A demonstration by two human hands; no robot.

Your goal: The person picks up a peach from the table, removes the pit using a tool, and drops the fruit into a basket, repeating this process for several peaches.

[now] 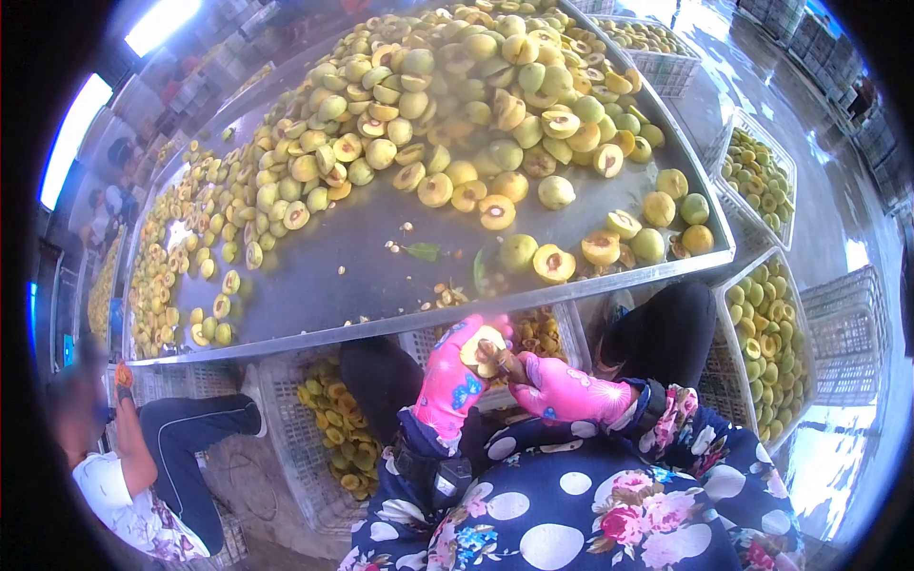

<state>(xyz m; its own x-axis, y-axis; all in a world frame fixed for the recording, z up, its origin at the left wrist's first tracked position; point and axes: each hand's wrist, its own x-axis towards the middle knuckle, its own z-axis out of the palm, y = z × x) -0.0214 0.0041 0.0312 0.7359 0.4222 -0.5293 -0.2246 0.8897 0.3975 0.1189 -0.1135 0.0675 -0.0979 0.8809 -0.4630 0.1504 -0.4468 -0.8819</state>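
My left hand [451,376], in a pink patterned glove, is closed around a peach half [480,346] with its cut face turned toward my other hand. My right hand [575,390], gloved in the same pink, grips a small dark tool [513,367] whose tip is at the middle of the cut face, by the pit. Its exact shape is partly hidden by the fingers. Both hands are above my lap, just below the front edge of a metal table [381,257]. Whole and halved peaches [457,76] are heaped on it.
Below my hands sits a crate of peach pieces [538,335]; another crate [286,447] stands left of my leg. On the right are crates of peaches [767,347] and an upturned-looking grey crate [843,328]. A co-worker [143,466] sits at left. Pits and a leaf [422,251] lie on the table.
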